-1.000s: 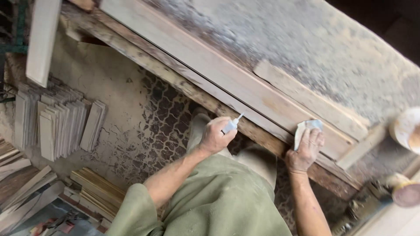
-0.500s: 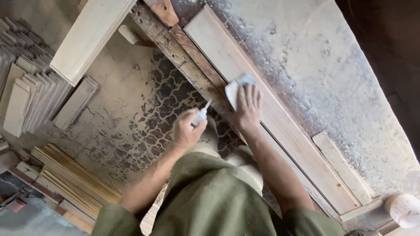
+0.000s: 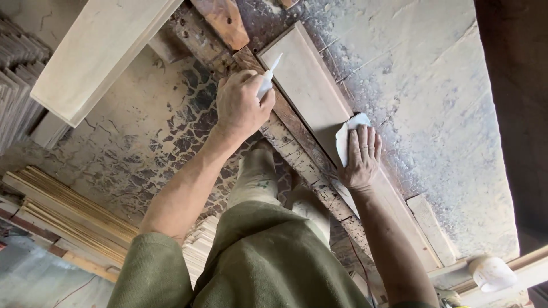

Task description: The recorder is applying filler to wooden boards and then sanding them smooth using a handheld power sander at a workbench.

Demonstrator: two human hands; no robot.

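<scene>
My left hand grips a small white squeeze bottle whose thin nozzle points at the end of a long pale wooden plank. The plank lies along the edge of a dusty grey workbench. Further along the plank, my right hand lies flat with its fingers spread and presses a folded white cloth against the wood. A worn dark timber rail runs beside the plank, between the two hands. My olive sleeves and trousers fill the lower part of the view.
A wide pale board crosses the upper left. Stacks of thin wooden slats lie on the cracked floor at lower left, with more at the left edge. A brown wood piece, a small block and a white round object sit on or near the bench.
My left hand has carried the bottle up to the end of the plank. My right hand has slid the cloth along the plank, and the view has swung.
</scene>
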